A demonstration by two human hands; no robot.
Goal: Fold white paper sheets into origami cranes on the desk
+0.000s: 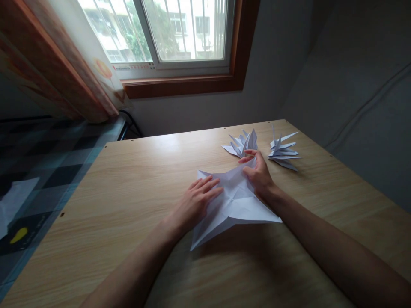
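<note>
A creased white sheet of paper (236,199) is spread between my hands above the wooden table, its corners drawn out into points. My left hand (202,196) lies on the sheet's left side with fingers stretched out flat. At the upper right corner, my right hand (258,171) pinches the paper between thumb and fingers. Just behind that hand sits a cluster of pointed folded paper pieces (242,143). A second such cluster (282,152) stands to its right.
The wooden table (135,192) reaches towards the wall under the window (189,34). On the left is a checked cloth surface (61,167) with white paper (19,196) on it. An orange curtain (61,55) hangs at the upper left. A cable (362,107) runs along the right wall.
</note>
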